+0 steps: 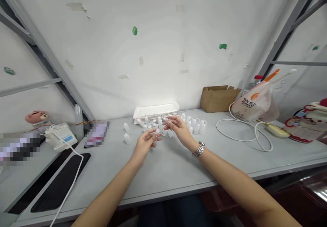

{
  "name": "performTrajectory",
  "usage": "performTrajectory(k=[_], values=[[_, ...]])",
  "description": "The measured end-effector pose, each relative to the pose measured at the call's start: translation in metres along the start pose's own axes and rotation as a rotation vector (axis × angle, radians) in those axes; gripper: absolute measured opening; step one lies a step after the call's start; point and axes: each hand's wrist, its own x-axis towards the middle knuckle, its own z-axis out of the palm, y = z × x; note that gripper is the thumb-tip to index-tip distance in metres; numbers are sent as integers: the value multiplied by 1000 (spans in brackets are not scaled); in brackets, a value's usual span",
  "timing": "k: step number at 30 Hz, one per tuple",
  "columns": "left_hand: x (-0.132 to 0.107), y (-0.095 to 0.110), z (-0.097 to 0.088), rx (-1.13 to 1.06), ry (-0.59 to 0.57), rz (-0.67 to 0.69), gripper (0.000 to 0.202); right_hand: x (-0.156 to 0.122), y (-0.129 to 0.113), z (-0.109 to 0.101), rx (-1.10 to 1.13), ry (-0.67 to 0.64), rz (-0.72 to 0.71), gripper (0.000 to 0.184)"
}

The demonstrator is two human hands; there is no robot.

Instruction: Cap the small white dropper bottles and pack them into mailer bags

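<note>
Currently pinching a small translucent white piece [157, 131] between the thumb and fingertips of the left hand [145, 142], holding it over the grey table [163, 174]. Also curling the right hand [180, 130], with thumb and fingers close together, just beside it, leaving unclear any grip at those fingertips. Facing a cluster of small white bottles [196, 127], spread beyond both hands, near a white tray [163, 109]. Wearing a metal watch [198, 149] on the right wrist.

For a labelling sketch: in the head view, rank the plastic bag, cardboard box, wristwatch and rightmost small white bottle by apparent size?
1. Plastic bag
2. Cardboard box
3. Wristwatch and rightmost small white bottle: too alike to rank, the watch being nearer the camera.
</note>
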Motion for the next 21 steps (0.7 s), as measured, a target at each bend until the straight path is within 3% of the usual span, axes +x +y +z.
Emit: performTrajectory(k=[7,15,21], values=[[-1,-3,2,39,-48,-9,46,-1,10,3,74,-6,33,18],[-2,-2,4,3,-100,-26,48,-9,13,16,178,-115,211,25],[-4,2,5,-14,-97,-37,45,-9,17,16,138,-150,178,24]])
